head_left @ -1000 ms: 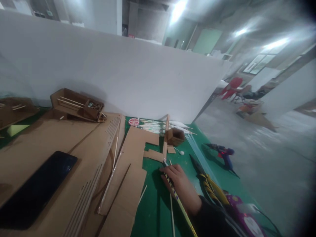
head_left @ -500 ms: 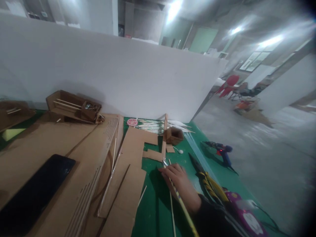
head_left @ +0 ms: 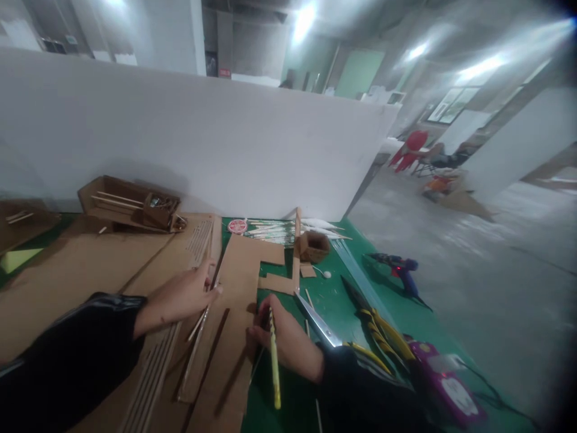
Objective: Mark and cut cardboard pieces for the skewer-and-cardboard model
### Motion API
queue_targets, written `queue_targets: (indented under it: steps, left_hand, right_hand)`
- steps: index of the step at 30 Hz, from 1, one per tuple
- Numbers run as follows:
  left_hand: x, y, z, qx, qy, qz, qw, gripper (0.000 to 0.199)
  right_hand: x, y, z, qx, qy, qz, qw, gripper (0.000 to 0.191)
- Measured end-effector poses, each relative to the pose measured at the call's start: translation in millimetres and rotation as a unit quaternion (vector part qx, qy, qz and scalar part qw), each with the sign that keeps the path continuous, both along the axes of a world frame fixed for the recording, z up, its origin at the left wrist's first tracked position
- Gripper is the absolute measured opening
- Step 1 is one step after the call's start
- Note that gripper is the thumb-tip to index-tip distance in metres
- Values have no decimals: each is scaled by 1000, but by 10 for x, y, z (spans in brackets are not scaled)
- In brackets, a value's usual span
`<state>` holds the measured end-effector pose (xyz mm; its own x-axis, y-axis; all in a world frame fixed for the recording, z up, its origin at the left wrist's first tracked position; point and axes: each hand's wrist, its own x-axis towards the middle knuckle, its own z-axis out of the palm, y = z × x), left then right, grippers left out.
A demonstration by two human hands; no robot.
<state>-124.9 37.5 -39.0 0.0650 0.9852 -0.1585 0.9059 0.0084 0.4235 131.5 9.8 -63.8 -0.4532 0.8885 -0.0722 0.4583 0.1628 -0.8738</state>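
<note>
My right hand (head_left: pixel 288 340) is closed around a yellow patterned pencil (head_left: pixel 274 373), whose rear end points toward me. Its fingertips are at the right edge of a flat cardboard sheet (head_left: pixel 241 264), and the pencil's tip is hidden. My left hand (head_left: pixel 184 294) reaches in from the left, thumb and fingers apart. It is over the sheet's long left edge, beside a thin wooden stick (head_left: pixel 196 325). Scissors (head_left: pixel 322 322) with yellow handles lie to the right of my right hand, partly under its sleeve.
Pliers (head_left: pixel 378 328), a purple device (head_left: pixel 444 379) with a cable and a blue glue gun (head_left: pixel 401 270) lie on the right. Behind are a small cardboard box (head_left: pixel 314 246), several pale sticks (head_left: pixel 270 230) and a white partition (head_left: pixel 202 144). A cardboard assembly (head_left: pixel 121 204) stands back left.
My left hand has come into view over the cardboard; its sleeve covers where the phone lay. My right hand has moved left with the pencil, uncovering the scissors. The view has shifted slightly.
</note>
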Motion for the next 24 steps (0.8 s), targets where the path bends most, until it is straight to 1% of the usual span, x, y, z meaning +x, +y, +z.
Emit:
queue_targets:
  steps: [3,6,7,8,9,10,11,13,14,16,18,20,22,24]
  left_hand:
    - [16,72,-131,-10,-26,-5,1000,60]
    - [56,141,-243,-22,-63,-12,998,61]
    - [75,164,-269,-27,-79,-17,996,57]
    - [94,187,-282,-32,-94,-22,995,51]
    - [110,208,-280,-38,-109,-28,993,44]
    - [118,226,-260,-42,-123,-32,991,38]
    - [116,242,-221,-45,-134,-35,989,35]
    - [71,265,-90,-46,-150,-34,987,36]
    - [28,273,-4,-45,-154,-34,986,39]
    - [-83,286,189,-42,-156,-43,986,43]
    - [-194,290,376,-39,-144,-61,987,45]
    - [-257,274,521,-34,-123,-85,988,46]
    - [-242,233,593,-31,-100,-119,987,44]
    - [-144,173,575,-29,-79,-161,983,40]
  right_hand:
    - [159,58,60,-22,76,-20,997,26]
    - [536,158,277,-21,131,-74,988,27]
    - [693,190,375,-13,142,-105,984,25]
    - [852,218,474,-11,149,-152,977,25]
    - [1004,240,566,3,144,-197,970,24]
    - [1142,257,640,3,118,-227,967,24]
    - [1261,270,690,4,103,-246,964,27]
    - [1430,294,697,6,84,-248,965,32]
    - [1481,310,655,20,63,-238,969,33]
    - [1534,356,516,74,-21,-191,979,32]
    - [1547,416,371,104,-80,-151,980,32]
    - [1547,471,295,117,-99,-154,976,33]
    - [1532,496,325,140,-105,-189,966,34]
    - [1468,466,443,167,-98,-222,956,39]
